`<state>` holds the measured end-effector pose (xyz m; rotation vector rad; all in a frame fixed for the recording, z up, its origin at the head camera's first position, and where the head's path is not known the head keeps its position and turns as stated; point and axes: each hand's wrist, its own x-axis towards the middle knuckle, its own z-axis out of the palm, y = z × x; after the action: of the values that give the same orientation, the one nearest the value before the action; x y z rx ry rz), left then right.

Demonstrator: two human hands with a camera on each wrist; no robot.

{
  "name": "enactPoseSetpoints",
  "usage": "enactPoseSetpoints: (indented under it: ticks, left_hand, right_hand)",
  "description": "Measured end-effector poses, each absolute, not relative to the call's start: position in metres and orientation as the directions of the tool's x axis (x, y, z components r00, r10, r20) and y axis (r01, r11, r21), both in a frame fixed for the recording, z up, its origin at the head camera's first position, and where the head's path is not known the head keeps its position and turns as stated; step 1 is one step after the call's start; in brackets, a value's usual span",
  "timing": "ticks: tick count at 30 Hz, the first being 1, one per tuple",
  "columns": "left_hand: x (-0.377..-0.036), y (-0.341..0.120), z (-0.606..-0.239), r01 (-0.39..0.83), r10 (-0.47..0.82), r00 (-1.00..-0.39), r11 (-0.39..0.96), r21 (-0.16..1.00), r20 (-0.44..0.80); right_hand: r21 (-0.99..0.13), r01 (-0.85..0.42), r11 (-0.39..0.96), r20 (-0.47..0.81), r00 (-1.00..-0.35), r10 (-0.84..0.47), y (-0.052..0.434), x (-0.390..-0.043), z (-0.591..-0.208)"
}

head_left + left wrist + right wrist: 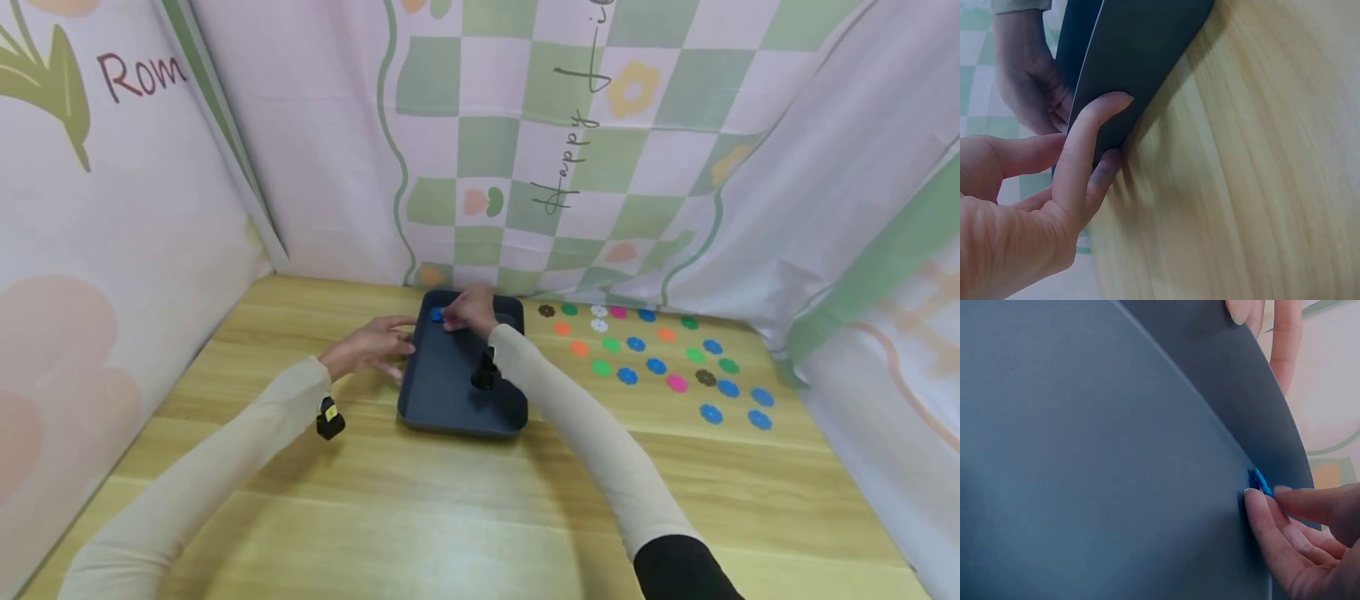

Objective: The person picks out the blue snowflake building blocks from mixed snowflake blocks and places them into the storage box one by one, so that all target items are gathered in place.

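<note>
Left hand (371, 346), fingers straight, steadies the dark grey plastic tray's (450, 392) left rim; right hand (468, 310) pinches a small blue flower-shaped chip (437, 314) at its far corner. Loads of colourful flower chips (660, 362) still scattered on the wooden table (450, 517), so barely started I reckon.

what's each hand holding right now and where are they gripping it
Right hand pinches a blue flower piece by its edge; left hand only touches the dark tray rim.

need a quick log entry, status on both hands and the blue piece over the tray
Left hand open, straight fingers against dark tray left wall. Right hand pinching blue flower piece at tray's far end. Nothing blocking; other flower pieces on table right of tray.
</note>
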<state>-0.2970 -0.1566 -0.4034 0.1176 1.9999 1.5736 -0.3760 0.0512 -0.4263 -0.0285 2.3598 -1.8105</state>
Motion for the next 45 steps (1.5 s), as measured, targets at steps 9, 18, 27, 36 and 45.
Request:
enactPoseSetpoints:
  ticks: [9,18,27,36,45]
  left_hand:
    - [-0.296,-0.153,-0.403,-0.281,0.393,-0.833,0.305,0.910,-0.389]
    - [-0.295,-0.156,-0.406,-0.276,0.365,-0.846,0.322,0.906,-0.387]
    - [-0.294,-0.156,-0.407,-0.257,0.369,-0.853,0.317,0.913,-0.368]
    - [-0.296,-0.152,-0.407,-0.245,0.385,-0.846,0.334,0.910,-0.369]
    - [-0.294,-0.155,-0.408,-0.271,0.385,-0.844,0.294,0.917,-0.373]
  right_hand:
    - [-0.936,0.059,0.347,-0.124,-0.978,-0.167,0.058,-0.373,-0.416]
    - [-0.849,-0.066,0.525,-0.095,-0.957,-0.274,0.076,-0.370,-0.393]
    - [-0.843,-0.108,0.527,-0.037,-0.965,-0.258,0.133,-0.366,-0.377]
    - [-0.823,-0.136,0.551,0.015,-0.976,-0.218,0.224,-0.348,-0.380]
    - [-0.700,-0.163,0.695,0.071,-0.985,-0.159,0.307,-0.341,-0.393]
